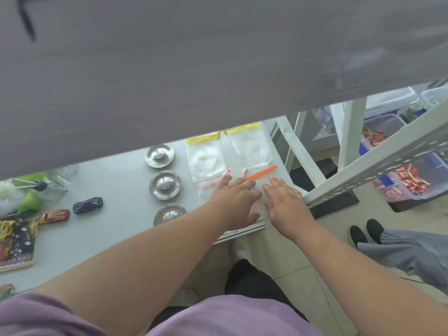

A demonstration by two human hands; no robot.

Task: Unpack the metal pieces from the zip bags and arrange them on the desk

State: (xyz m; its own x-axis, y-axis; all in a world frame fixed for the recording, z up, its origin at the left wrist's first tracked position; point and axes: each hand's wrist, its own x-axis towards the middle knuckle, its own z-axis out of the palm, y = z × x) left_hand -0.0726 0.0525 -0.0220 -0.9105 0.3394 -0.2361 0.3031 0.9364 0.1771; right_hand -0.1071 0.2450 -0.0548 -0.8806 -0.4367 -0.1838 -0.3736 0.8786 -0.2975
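Observation:
Three round metal pieces lie in a column on the grey desk: a far one, a middle one and a near one, partly hidden by my left forearm. To their right lie two flat clear zip bags with yellow tops, one beside the other. A pink-zip bag and an orange-zip bag lie nearer me. My left hand and my right hand rest flat, fingers spread, on the orange-zip bag at the desk's right edge.
A dark grey panel blocks the upper view. Toy cars, one blue and one orange, and a printed board sit on the left. A white perforated rack and bins stand to the right. Another person's shoes are on the floor.

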